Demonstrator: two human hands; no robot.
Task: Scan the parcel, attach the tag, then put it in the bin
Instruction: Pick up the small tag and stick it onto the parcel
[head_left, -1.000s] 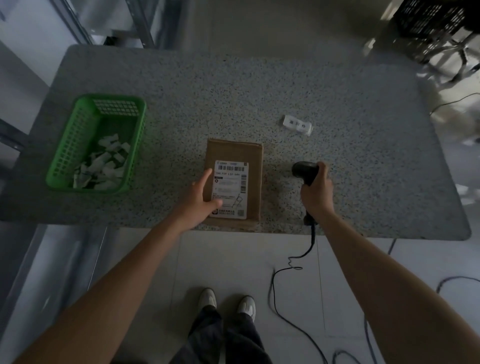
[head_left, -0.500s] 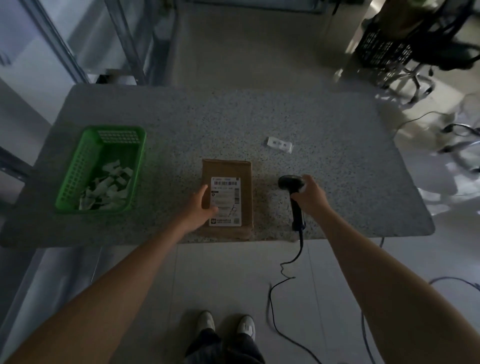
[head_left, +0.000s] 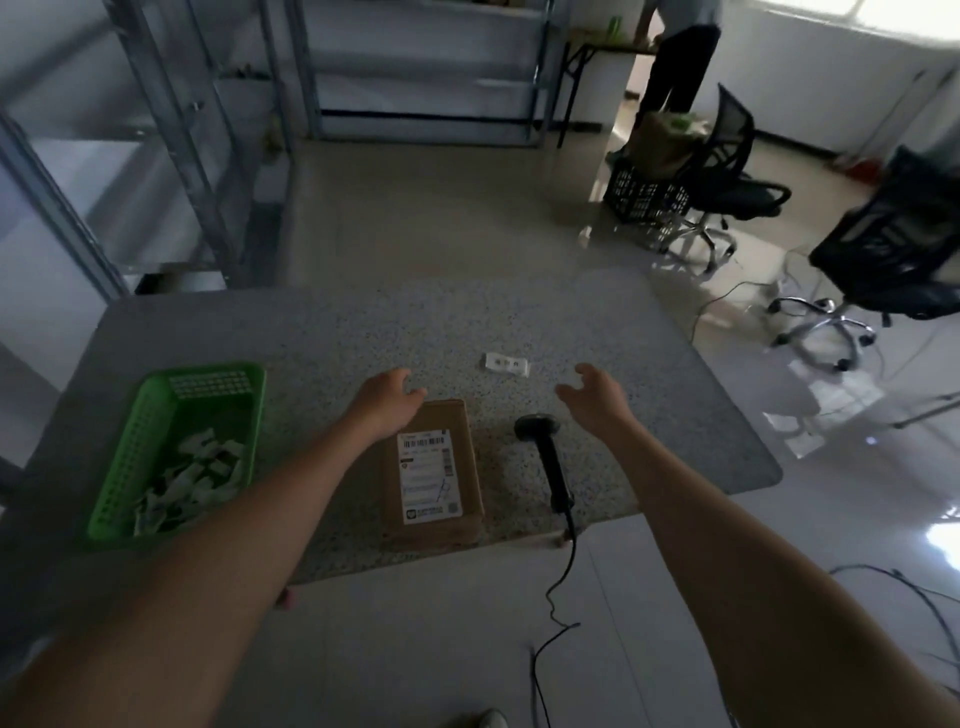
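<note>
A flat brown parcel (head_left: 434, 470) with a white shipping label lies near the front edge of the speckled table (head_left: 597, 322). The black corded scanner (head_left: 545, 452) lies on the table to its right, with nothing holding it. A small white tag (head_left: 506, 362) lies farther back, between my hands. My left hand (head_left: 387, 397) hovers open over the parcel's far left corner. My right hand (head_left: 595, 397) is open above the table, just right of the scanner's head. A green bin (head_left: 156, 415) holding several white tags sits at the left.
The scanner's cable hangs over the table's front edge to the floor. Beyond the table stand metal shelving on the left and back, two office chairs (head_left: 727, 171) and a black crate (head_left: 644, 197) on the right. A person (head_left: 680, 62) stands at the far back.
My right hand has let go of the scanner, which now lies on the table. My left hand has lifted off the parcel's label and moved toward its far end. The camera has tilted up.
</note>
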